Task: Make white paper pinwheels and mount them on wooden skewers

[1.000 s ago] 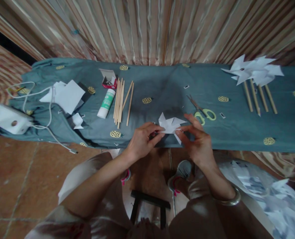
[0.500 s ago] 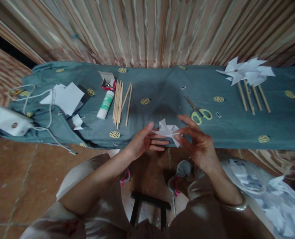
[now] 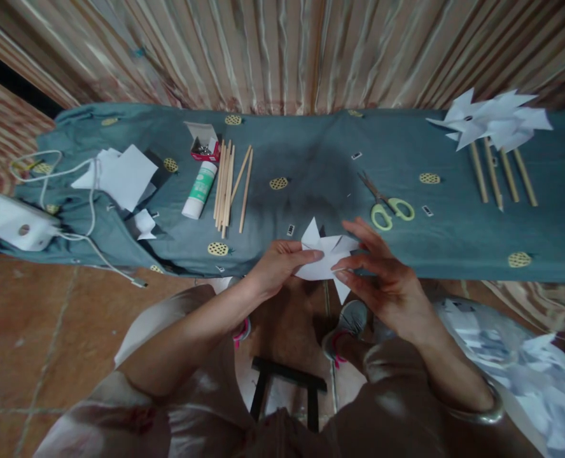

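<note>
A white folded paper pinwheel [image 3: 324, 254] is held over the near edge of a table draped in teal cloth [image 3: 311, 159]. My left hand [image 3: 277, 264] pinches its left side between thumb and fingers. My right hand [image 3: 382, 273] grips its right side, fingers curled around the paper. Green-handled scissors [image 3: 388, 207] lie just beyond my right hand. A bundle of wooden sticks [image 3: 230, 184] and a glue stick [image 3: 199, 189] lie to the upper left.
Finished white pinwheels on sticks [image 3: 495, 137] lie at the far right. A small red box of pins [image 3: 205, 149], white paper sheets [image 3: 120, 175] and a white device with a cable [image 3: 13, 221] sit at the left. A black stool [image 3: 287, 391] stands between my knees.
My left hand opened briefly, then closed again on the pinwheel's left side. The pinwheel has been lifted slightly and pulled toward me over the table edge.
</note>
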`<state>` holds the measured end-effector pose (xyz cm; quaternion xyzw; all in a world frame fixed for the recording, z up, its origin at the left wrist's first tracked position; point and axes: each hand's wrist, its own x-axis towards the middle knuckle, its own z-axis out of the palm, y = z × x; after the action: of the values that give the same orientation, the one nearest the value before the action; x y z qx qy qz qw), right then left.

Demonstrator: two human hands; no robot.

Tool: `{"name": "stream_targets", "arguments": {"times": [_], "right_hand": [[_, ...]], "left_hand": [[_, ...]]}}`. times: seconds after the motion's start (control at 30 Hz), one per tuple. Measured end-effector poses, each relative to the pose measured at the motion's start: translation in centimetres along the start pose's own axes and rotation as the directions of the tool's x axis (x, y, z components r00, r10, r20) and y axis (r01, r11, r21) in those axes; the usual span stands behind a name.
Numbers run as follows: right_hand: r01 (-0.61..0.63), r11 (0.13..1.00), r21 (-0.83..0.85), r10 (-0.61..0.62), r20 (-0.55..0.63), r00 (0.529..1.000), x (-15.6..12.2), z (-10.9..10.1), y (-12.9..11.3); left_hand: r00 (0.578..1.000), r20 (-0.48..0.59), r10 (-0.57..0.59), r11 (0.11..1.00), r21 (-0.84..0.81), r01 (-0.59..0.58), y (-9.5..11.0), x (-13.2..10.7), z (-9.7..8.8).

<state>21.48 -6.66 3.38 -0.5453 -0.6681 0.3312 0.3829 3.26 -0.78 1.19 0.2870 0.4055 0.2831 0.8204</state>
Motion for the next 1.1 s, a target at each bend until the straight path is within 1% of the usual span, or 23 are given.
{"name": "stream_targets", "arguments": {"times": [0.13,0.27,0.43,0.63,0.8,0.97,1.1], "right_hand": [[0.019,0.999,-0.028,-0.02,-0.032,0.999,0.1,0.0,0.2],[0.042,0.998,-0.046,-0.045,-0.057,0.997,0.3,0.0,0.1],[0.033,0.997,-0.063,-0.039,-0.105,0.994,0.7,0.0,-0.3],[0.036,0.994,-0.105,-0.05,-0.135,0.99,0.7,0.4,-0.8],[0.054,0.973,-0.225,-0.095,-0.176,0.98,0.7,0.8,-1.0],[0.059,0.94,-0.337,-0.138,-0.216,0.967,0.9,1.1,-1.0],[0.04,0.933,-0.359,-0.131,-0.233,0.963,1.1,1.3,-1.0]], "left_hand": [[1.0,-0.004,0.012,1.0,0.011,-0.012,-0.2,0.0,0.5],[1.0,0.006,0.024,0.999,0.037,-0.024,-0.4,0.1,0.5],[0.999,0.012,0.029,0.999,0.033,-0.03,-0.7,0.2,0.5],[0.993,-0.041,0.111,0.994,0.027,-0.11,-0.3,0.2,0.9],[0.984,-0.059,0.168,0.986,0.021,-0.167,0.3,0.3,1.2],[0.975,-0.082,0.206,0.979,0.027,-0.204,0.3,0.5,1.6],[0.97,-0.098,0.223,0.975,0.043,-0.22,0.3,0.5,1.8]]}}
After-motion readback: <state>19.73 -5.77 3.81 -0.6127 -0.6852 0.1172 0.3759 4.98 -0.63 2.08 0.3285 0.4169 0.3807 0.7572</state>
